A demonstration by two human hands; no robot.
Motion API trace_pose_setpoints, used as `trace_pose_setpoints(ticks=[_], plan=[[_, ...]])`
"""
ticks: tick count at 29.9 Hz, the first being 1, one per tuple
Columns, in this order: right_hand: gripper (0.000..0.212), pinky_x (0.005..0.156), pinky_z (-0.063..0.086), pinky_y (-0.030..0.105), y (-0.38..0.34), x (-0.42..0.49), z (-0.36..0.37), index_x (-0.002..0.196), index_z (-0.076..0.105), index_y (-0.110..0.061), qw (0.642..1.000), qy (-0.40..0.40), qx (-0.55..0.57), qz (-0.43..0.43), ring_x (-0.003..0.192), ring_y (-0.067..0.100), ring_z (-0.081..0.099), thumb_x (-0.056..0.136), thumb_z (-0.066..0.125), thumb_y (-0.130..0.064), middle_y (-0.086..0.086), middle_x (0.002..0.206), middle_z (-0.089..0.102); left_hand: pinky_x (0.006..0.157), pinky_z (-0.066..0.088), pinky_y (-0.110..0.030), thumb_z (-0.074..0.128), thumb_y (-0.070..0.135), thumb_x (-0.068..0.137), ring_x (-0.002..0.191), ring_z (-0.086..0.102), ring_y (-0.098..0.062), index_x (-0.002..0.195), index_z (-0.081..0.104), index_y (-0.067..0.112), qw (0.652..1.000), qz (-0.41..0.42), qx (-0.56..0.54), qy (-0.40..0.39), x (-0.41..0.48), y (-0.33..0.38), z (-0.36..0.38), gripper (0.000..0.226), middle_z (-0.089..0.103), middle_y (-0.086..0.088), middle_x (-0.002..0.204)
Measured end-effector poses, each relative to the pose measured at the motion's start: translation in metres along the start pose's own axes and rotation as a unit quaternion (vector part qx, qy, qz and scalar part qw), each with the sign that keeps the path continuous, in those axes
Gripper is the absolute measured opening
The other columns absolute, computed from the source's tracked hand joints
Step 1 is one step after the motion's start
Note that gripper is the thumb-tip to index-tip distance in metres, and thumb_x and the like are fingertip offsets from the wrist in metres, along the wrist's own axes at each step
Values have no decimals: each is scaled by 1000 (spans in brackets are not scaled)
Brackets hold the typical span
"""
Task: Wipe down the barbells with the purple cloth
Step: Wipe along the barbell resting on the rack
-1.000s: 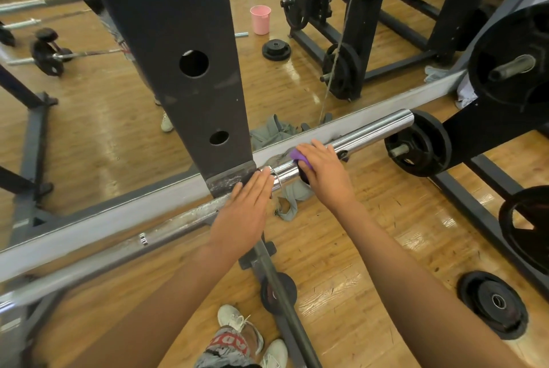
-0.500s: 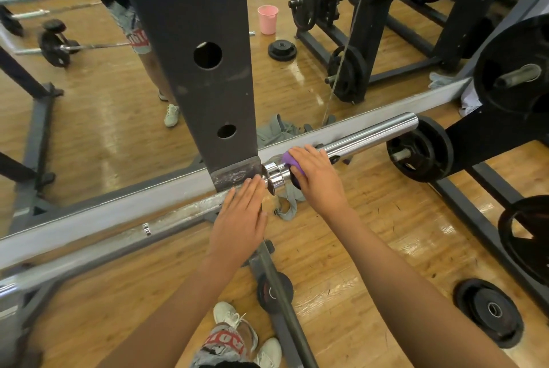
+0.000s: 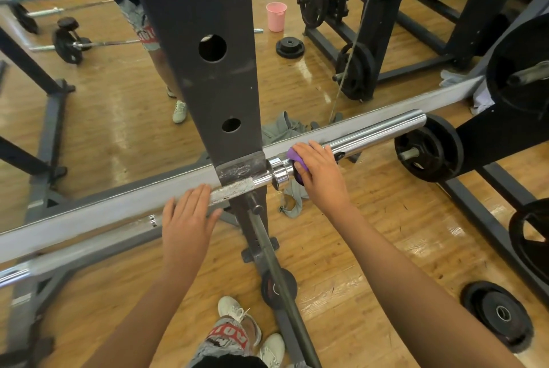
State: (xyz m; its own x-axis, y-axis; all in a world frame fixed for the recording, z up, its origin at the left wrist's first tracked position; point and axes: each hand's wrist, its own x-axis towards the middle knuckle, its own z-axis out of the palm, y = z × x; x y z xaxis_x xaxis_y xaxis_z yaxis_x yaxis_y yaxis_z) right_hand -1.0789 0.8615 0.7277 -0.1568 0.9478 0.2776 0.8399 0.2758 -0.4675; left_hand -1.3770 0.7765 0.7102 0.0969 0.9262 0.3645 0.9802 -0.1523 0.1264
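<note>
Standing by the rack here: the person's right hand (image 3: pixel 322 177) is curled over the purple cloth (image 3: pixel 292 156), wrapping it onto the barbell (image 3: pixel 377 133) just outboard of the collar (image 3: pixel 280 173). Their left hand (image 3: pixel 187 219) lies flat on the shaft, fingers straight, at about 8 o'clock from the right one, past the rack upright (image 3: pixel 205 55).

The bar's long axis runs from 8 to 2 o'clock. I'd guess the next stroke goes out toward 2 along the sleeve, and the right hand is the nearer one for that.

The sleeve is smooth, round, mirror-shiny chrome. The knurling (image 3: pixel 234 189) by the upright looks rough, so it'll probably drag on the cloth. The upright is matte dark steel, scuffed, with round holes. A black weight plate (image 3: pixel 429 153) sits just past the sleeve's end, over a glossy wood floor (image 3: pixel 371 219).
</note>
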Motion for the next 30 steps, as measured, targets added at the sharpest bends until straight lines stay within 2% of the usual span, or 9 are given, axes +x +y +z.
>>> trace_pose_setpoints(ticks=[4, 11, 16, 20, 23, 26, 28, 30], plan=[[40, 125, 18, 46, 0, 0, -1, 146, 51, -18, 1000, -2, 3, -3, 146, 21, 35, 108, 45, -27, -1, 147, 54, 95, 38, -45, 42, 39, 102, 106, 60, -26, 130, 62, 13, 1000, -12, -18, 14, 6, -1, 2, 43, 67, -2, 117], [39, 122, 6, 34, 4, 6, -13, 146, 51, -18, 999, -30, 9, -36, 145, 22, 36, 108, 45, -26, -1, 147, 54, 91, 33, -44, 40, 41, 101, 100, 59, -25, 126, 63, 17, 999, -22, -37, 1, 9, -2, 6, 41, 66, 2, 111], [36, 123, 10, 41, -6, 3, -8, 142, 53, -16, 1000, -9, 12, -22, 145, 25, 36, 108, 46, -23, 0, 143, 56, 96, 32, -44, 44, 39, 100, 108, 60, -25, 127, 64, 14, 996, -38, -84, 1, 9, -1, 1, 41, 67, -2, 116], [37, 122, 9, 40, -3, 3, -8, 142, 54, -16, 999, -9, 11, -29, 145, 25, 36, 108, 44, -26, -1, 143, 56, 109, 36, -47, 43, 22, 101, 123, 57, -22, 131, 63, 11, 992, 44, -122, 13, 10, 32, -9, 37, 62, -3, 133], [39, 122, 10, 40, -2, 4, -9, 143, 53, -16, 999, -17, 8, -31, 146, 26, 36, 108, 42, -28, -1, 144, 56, 120, 25, -40, 40, 24, 103, 139, 44, -17, 145, 51, 13, 984, 107, -139, -26, 20, 77, -14, 45, 51, 0, 150], [40, 122, 11, 41, -1, 3, -8, 144, 53, -15, 999, -13, 8, -37, 146, 27, 36, 108, 43, -28, 0, 145, 55, 125, 16, -42, 29, 29, 108, 154, 16, -19, 158, 26, 11, 982, 136, -86, -99, 33, 117, -5, 54, 21, -5, 166], [40, 122, 13, 42, 0, 3, -7, 144, 52, -15, 999, -12, 0, -34, 146, 27, 36, 107, 45, -28, 0, 146, 55, 126, 6, -41, 27, 32, 109, 155, 0, -21, 159, 8, 9, 983, 125, -37, -128, 40, 128, 5, 58, 2, -8, 168], [41, 122, 14, 41, 1, 4, -6, 145, 52, -15, 999, -14, -3, -29, 147, 26, 36, 107, 45, -28, 1, 147, 54, 124, 4, -40, 33, 32, 108, 155, 0, -23, 158, 5, 7, 985, 122, -2, -122, 42, 129, 10, 62, -1, -10, 167]])
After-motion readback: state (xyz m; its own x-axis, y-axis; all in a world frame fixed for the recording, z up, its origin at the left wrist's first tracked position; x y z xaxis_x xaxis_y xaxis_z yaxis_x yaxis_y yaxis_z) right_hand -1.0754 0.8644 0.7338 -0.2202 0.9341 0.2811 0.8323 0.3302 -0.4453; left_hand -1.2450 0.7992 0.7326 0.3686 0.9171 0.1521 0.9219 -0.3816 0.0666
